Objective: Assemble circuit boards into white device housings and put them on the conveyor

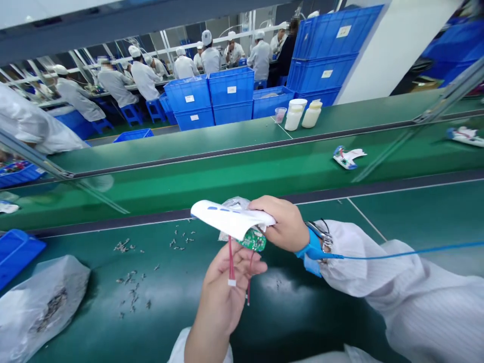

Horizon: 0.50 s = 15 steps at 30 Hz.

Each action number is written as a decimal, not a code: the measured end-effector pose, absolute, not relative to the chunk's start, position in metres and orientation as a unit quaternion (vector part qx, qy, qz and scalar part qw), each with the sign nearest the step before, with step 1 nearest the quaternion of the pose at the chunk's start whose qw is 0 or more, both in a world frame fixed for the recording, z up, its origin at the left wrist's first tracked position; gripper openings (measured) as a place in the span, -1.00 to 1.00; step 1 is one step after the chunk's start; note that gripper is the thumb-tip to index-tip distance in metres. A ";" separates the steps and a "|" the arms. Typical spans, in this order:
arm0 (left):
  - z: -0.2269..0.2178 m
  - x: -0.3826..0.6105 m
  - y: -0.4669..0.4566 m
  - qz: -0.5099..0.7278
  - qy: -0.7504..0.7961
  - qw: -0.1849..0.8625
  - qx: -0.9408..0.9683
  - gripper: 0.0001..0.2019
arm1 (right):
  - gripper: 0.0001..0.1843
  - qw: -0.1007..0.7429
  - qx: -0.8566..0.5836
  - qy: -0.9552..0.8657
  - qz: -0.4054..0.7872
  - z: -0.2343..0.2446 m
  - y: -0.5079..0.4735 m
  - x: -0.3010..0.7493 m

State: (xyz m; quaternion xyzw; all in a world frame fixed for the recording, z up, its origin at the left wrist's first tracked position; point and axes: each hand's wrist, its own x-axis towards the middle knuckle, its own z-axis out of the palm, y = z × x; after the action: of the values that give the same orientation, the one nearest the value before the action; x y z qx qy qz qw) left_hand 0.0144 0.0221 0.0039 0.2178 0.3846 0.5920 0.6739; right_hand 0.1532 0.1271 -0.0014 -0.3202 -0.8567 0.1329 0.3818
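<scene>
My right hand (285, 222) is closed on a white curved plastic cover (230, 218) with blue marks, held above the green bench. A small green circuit board (254, 240) hangs under the cover. Red wires (230, 262) with a white plug run down from it across my left hand (223, 290), whose fingers curl loosely under the board and wires. A blue wrist strap (313, 249) with a blue cord sits on my right wrist.
Several small screws (130, 282) lie scattered on the bench. A plastic bag of parts (41, 302) and a blue bin (15, 252) sit at left. A finished unit (346, 157) lies on the conveyor. Two white bottles (302, 115), blue crates (230, 93) and seated workers are beyond.
</scene>
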 end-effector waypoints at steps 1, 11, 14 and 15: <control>0.004 0.015 0.021 0.595 0.365 0.687 0.202 -0.74 | -0.77 0.405 -0.319 -0.847 0.129 -0.001 0.124 0.155; -0.002 0.027 0.027 0.628 0.338 0.665 0.223 -0.56 | -0.79 0.425 -0.384 -0.778 0.257 0.009 0.094 0.156; -0.007 0.034 0.030 0.649 0.406 0.558 0.320 -0.45 | -0.74 0.372 -0.409 -0.765 0.330 0.015 0.087 0.154; -0.009 0.035 0.031 0.642 0.453 0.503 0.361 -0.40 | -0.73 0.357 -0.414 -0.760 0.351 0.017 0.085 0.154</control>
State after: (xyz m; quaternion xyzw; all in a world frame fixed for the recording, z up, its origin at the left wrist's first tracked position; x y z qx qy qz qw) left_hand 0.0351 0.0310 -0.0086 0.3615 0.4531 0.6415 0.5025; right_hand 0.1543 0.0855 0.0169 -0.4138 -0.7603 0.3513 0.3567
